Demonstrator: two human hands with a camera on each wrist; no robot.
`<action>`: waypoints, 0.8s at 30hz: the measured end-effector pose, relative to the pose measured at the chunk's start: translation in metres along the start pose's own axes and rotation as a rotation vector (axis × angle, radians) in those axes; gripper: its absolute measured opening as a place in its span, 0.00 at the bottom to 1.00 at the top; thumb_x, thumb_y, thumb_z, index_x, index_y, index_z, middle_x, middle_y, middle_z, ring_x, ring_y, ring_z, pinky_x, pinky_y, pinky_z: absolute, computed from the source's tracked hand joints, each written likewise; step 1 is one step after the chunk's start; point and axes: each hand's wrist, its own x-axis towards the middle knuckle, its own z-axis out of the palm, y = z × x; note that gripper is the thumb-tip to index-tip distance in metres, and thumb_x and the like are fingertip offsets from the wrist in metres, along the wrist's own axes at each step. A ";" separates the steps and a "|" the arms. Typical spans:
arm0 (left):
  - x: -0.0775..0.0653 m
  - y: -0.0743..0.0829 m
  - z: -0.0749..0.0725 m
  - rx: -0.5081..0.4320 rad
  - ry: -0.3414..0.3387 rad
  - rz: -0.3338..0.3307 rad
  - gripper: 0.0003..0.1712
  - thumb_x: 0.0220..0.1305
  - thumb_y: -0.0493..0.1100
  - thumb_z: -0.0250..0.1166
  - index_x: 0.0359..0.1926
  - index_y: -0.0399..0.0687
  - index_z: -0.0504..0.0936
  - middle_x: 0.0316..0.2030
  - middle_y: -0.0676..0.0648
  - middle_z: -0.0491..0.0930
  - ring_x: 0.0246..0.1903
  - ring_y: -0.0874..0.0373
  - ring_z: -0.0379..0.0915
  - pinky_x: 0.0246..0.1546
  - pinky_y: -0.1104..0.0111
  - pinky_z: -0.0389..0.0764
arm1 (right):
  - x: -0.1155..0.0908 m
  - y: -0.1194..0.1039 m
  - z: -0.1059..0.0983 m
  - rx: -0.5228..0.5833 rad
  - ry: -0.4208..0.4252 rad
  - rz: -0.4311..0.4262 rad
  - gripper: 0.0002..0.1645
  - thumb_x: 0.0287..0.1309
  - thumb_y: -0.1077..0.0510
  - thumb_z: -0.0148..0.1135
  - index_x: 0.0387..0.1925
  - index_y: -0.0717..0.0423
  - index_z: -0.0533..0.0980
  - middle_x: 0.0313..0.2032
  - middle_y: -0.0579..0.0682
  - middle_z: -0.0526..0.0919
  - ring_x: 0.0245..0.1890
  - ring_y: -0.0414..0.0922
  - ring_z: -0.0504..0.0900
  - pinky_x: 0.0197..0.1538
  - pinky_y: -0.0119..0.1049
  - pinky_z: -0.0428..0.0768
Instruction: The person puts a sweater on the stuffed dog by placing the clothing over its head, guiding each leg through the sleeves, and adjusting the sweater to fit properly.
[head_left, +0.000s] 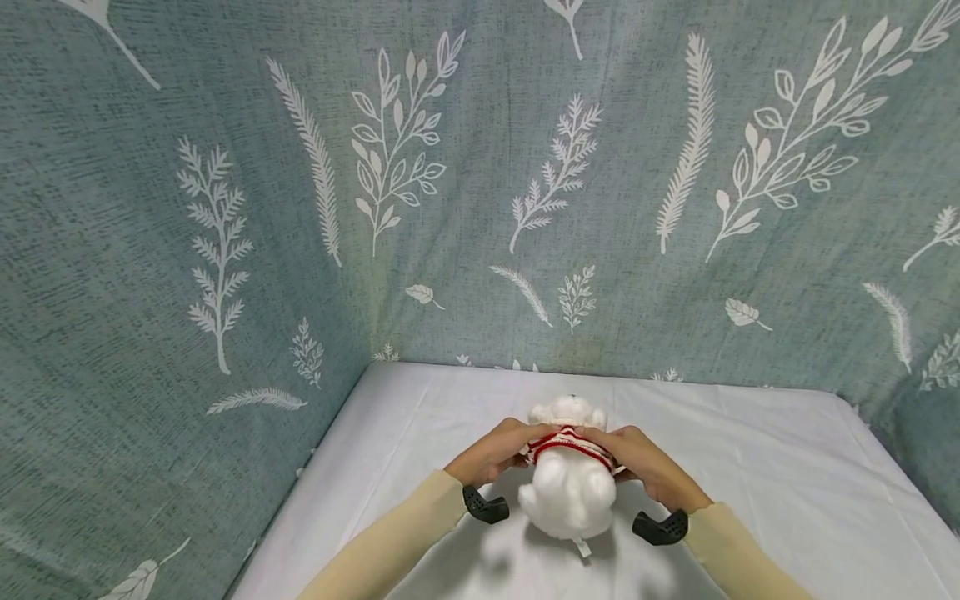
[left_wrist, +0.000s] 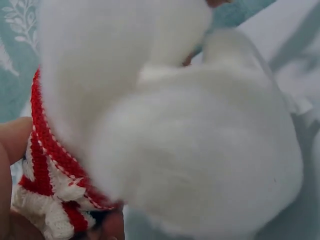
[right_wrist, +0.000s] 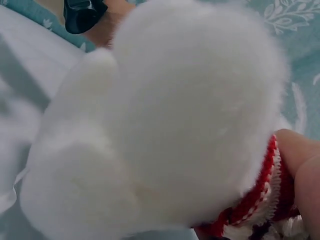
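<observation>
Between both hands is a white plush toy in a red and white striped knit sweater. Its head points toward the back wall and its rounded lower body toward me. My left hand grips the sweater's left side, with the thumb over the knit. On the other side my right hand holds the sweater in the same way. White fur fills much of the left wrist view, where fingers pinch the striped knit. In the right wrist view a thumb presses the sweater's red edge.
A white sheet covers the table. Teal curtains with white leaf prints rise behind it and at the left and right. A small white tag sticks out from the toy's near end. Black wrist devices sit on both wrists.
</observation>
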 end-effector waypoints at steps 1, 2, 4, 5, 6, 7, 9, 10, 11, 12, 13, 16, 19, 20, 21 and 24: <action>0.001 -0.001 0.000 0.002 0.004 -0.009 0.20 0.61 0.59 0.73 0.24 0.50 0.85 0.24 0.55 0.78 0.26 0.63 0.72 0.28 0.72 0.74 | 0.001 0.002 0.001 0.006 -0.001 0.005 0.34 0.63 0.30 0.63 0.34 0.59 0.85 0.32 0.51 0.86 0.32 0.47 0.84 0.36 0.41 0.83; 0.002 -0.002 0.000 0.003 0.009 -0.017 0.21 0.61 0.60 0.73 0.23 0.50 0.84 0.24 0.55 0.77 0.25 0.63 0.72 0.28 0.73 0.74 | 0.002 0.003 0.001 0.008 0.002 0.010 0.34 0.63 0.29 0.63 0.33 0.58 0.85 0.32 0.51 0.86 0.33 0.47 0.84 0.36 0.41 0.83; 0.003 -0.005 -0.001 0.004 0.007 -0.022 0.22 0.61 0.61 0.73 0.22 0.51 0.83 0.23 0.55 0.75 0.25 0.63 0.71 0.28 0.73 0.73 | 0.004 0.006 0.003 0.013 0.016 0.021 0.35 0.62 0.28 0.63 0.33 0.58 0.85 0.32 0.51 0.85 0.32 0.47 0.83 0.36 0.40 0.82; 0.004 -0.006 -0.001 0.002 0.005 -0.020 0.23 0.61 0.61 0.73 0.21 0.50 0.82 0.23 0.55 0.74 0.24 0.63 0.70 0.27 0.73 0.73 | 0.005 0.007 0.004 0.017 0.026 0.029 0.35 0.61 0.28 0.63 0.33 0.58 0.85 0.32 0.51 0.85 0.32 0.46 0.83 0.35 0.40 0.82; 0.005 -0.007 -0.001 0.001 0.000 -0.014 0.23 0.62 0.60 0.72 0.22 0.50 0.82 0.23 0.55 0.74 0.24 0.63 0.70 0.27 0.73 0.73 | 0.006 0.008 0.005 0.019 0.037 0.037 0.35 0.61 0.27 0.64 0.33 0.57 0.85 0.32 0.50 0.84 0.32 0.46 0.82 0.35 0.39 0.81; 0.006 -0.008 -0.001 0.000 -0.005 -0.009 0.22 0.63 0.60 0.72 0.23 0.49 0.83 0.24 0.54 0.74 0.25 0.63 0.71 0.27 0.73 0.74 | 0.007 0.009 0.006 0.021 0.048 0.046 0.36 0.60 0.27 0.64 0.33 0.57 0.85 0.31 0.50 0.84 0.32 0.45 0.82 0.34 0.39 0.81; 0.007 -0.010 -0.002 -0.004 -0.011 -0.003 0.21 0.65 0.58 0.70 0.25 0.48 0.83 0.25 0.53 0.74 0.25 0.62 0.71 0.27 0.73 0.75 | 0.009 0.011 0.008 0.028 0.060 0.059 0.35 0.60 0.27 0.64 0.33 0.57 0.84 0.31 0.50 0.83 0.31 0.44 0.80 0.33 0.38 0.79; 0.008 -0.011 -0.002 -0.004 -0.011 -0.003 0.20 0.66 0.57 0.70 0.26 0.47 0.83 0.26 0.53 0.75 0.26 0.62 0.71 0.27 0.73 0.76 | 0.009 0.012 0.008 0.033 0.061 0.061 0.35 0.60 0.27 0.64 0.34 0.57 0.84 0.31 0.49 0.83 0.31 0.44 0.80 0.32 0.38 0.79; 0.008 -0.012 -0.002 -0.004 -0.008 -0.007 0.20 0.66 0.56 0.69 0.27 0.46 0.84 0.26 0.52 0.75 0.26 0.62 0.71 0.27 0.72 0.76 | 0.010 0.014 0.009 0.039 0.057 0.062 0.35 0.60 0.27 0.64 0.35 0.57 0.84 0.31 0.49 0.83 0.31 0.44 0.79 0.32 0.38 0.79; 0.009 -0.013 -0.003 -0.002 -0.006 -0.010 0.20 0.66 0.56 0.69 0.28 0.45 0.84 0.27 0.52 0.76 0.27 0.62 0.72 0.28 0.72 0.77 | 0.010 0.015 0.009 0.046 0.050 0.059 0.35 0.60 0.27 0.64 0.36 0.57 0.84 0.31 0.49 0.82 0.31 0.43 0.79 0.32 0.38 0.78; 0.009 -0.014 -0.003 0.002 -0.003 -0.014 0.20 0.67 0.56 0.69 0.29 0.45 0.84 0.28 0.52 0.77 0.28 0.61 0.73 0.29 0.72 0.77 | 0.011 0.015 0.009 0.053 0.043 0.055 0.35 0.61 0.27 0.63 0.36 0.57 0.84 0.31 0.49 0.83 0.31 0.43 0.79 0.32 0.38 0.78; 0.010 -0.014 -0.004 0.028 0.012 -0.016 0.21 0.66 0.58 0.69 0.29 0.44 0.85 0.29 0.51 0.78 0.29 0.61 0.74 0.30 0.71 0.78 | 0.012 0.017 0.009 0.067 0.026 0.038 0.35 0.62 0.28 0.62 0.37 0.57 0.84 0.30 0.49 0.83 0.30 0.42 0.79 0.31 0.38 0.79; 0.009 -0.013 -0.004 0.080 0.034 -0.008 0.23 0.66 0.61 0.69 0.28 0.46 0.85 0.27 0.52 0.78 0.27 0.61 0.74 0.29 0.70 0.79 | 0.012 0.018 0.008 0.072 0.018 0.022 0.34 0.64 0.29 0.62 0.37 0.58 0.85 0.30 0.49 0.83 0.29 0.43 0.80 0.31 0.38 0.79; 0.008 -0.012 -0.004 0.103 0.043 -0.006 0.24 0.65 0.61 0.69 0.28 0.46 0.85 0.27 0.52 0.77 0.27 0.60 0.74 0.29 0.70 0.79 | 0.012 0.018 0.008 0.068 0.017 0.018 0.35 0.64 0.29 0.62 0.38 0.58 0.85 0.30 0.49 0.84 0.30 0.43 0.80 0.32 0.39 0.80; 0.007 -0.011 -0.005 0.127 0.052 -0.004 0.24 0.65 0.63 0.68 0.27 0.47 0.84 0.26 0.53 0.77 0.27 0.60 0.74 0.30 0.69 0.78 | 0.012 0.019 0.007 0.062 0.016 0.015 0.36 0.64 0.29 0.61 0.40 0.59 0.85 0.31 0.49 0.84 0.30 0.43 0.81 0.33 0.39 0.81; 0.004 -0.007 -0.007 0.205 0.083 0.009 0.25 0.66 0.63 0.67 0.27 0.47 0.84 0.25 0.52 0.76 0.26 0.59 0.73 0.32 0.64 0.79 | 0.009 0.020 0.006 0.037 0.028 0.018 0.40 0.63 0.27 0.60 0.47 0.62 0.83 0.36 0.51 0.85 0.33 0.46 0.83 0.36 0.42 0.83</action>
